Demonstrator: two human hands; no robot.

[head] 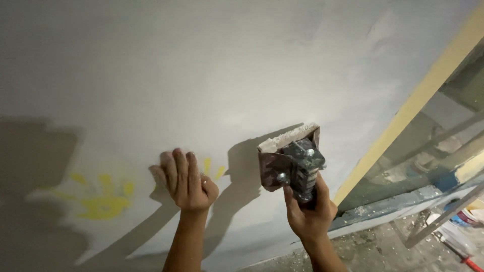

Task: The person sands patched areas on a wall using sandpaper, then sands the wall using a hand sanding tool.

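My left hand [185,180] lies flat against the pale grey plastered wall [212,65], fingers together, partly over a yellow paint mark [213,168]. My right hand [308,209] grips the handle of a hand sander [292,158], a brown pad block with a metal clamp and a dusty white edge, pressed against the wall to the right of the left hand. The two hands are about a hand's width apart.
A yellow handprint [103,199] marks the wall at the lower left. A yellow strip [418,100] edges the wall on the right, beside a glass pane with a blue-taped frame [393,204]. Rubble and paint cans [461,216] lie on the floor at lower right.
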